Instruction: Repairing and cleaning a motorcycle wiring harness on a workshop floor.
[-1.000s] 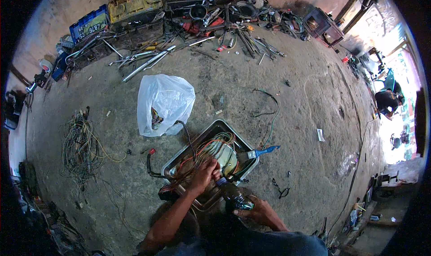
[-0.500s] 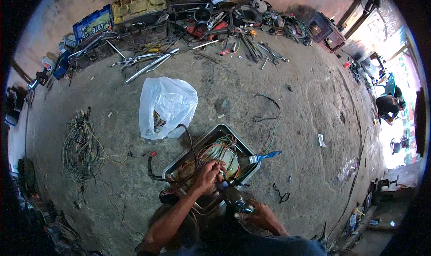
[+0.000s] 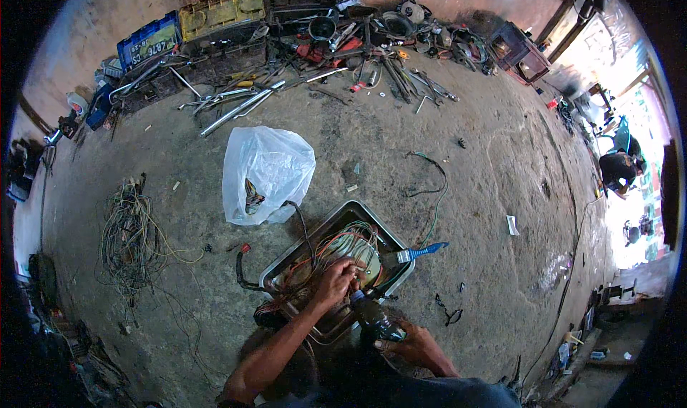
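A metal tray (image 3: pixel 386 223) on the floor holds a tangle of coloured wires (image 3: pixel 336 240) and a pale rounded piece (image 3: pixel 366 259). My left hand (image 3: pixel 335 283) is closed, fingers pinched on wires over the tray. My right hand (image 3: pixel 401 347) grips a plastic bottle (image 3: pixel 376 322) of dark liquid, its neck close to my left fingertips. A blue-handled brush (image 3: pixel 428 249) lies across the tray's right corner. Just beyond the tray's upper left, a translucent plastic bag (image 3: pixel 268 164) has wires showing inside.
A pile of loose cable (image 3: pixel 132 240) lies left on the concrete floor (image 3: pixel 486 193). Tools (image 3: pixel 243 100), open cases (image 3: pixel 218 11) and metal parts line the back wall. Another person (image 3: pixel 619 168) is bent over at the bright doorway on the right, near a long cable along the floor.
The whole scene has shifted slightly downward in the picture. My left fingers have moved a little on the wires; the bottle in my right hand stays close beside them.
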The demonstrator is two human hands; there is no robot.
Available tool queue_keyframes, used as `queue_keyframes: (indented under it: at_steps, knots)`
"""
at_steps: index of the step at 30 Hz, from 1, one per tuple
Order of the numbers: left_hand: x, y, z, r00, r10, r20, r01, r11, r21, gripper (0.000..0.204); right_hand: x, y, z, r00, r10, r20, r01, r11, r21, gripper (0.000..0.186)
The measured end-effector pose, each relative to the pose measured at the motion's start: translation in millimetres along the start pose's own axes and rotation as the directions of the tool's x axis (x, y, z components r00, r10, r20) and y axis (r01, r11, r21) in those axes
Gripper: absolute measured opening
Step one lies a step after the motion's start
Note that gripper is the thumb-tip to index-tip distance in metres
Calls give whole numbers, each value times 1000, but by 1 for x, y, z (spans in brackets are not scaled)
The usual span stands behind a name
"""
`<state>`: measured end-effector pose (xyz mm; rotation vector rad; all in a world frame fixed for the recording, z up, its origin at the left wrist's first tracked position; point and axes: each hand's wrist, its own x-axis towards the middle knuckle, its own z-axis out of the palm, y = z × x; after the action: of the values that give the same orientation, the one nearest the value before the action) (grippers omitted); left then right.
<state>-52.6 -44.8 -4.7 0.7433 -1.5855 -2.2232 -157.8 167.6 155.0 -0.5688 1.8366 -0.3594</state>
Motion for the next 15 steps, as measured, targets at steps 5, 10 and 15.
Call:
queue_keyframes:
  at_steps: [5,10,15]
  knots:
    - [-1,33,9,977,-162,-141,150,985,-90,40,-6,-14,-8,999,13,-29,-13,1000,20,84]
    - [-5,47,0,911,-401,-100,389,913,-121,44,-8,-17,-9,998,-8,-57,11,998,59,76]
    - [-6,28,-2,967,-247,60,253,959,-130,40,-6,-16,-8,999,-4,-36,5,1000,21,76]
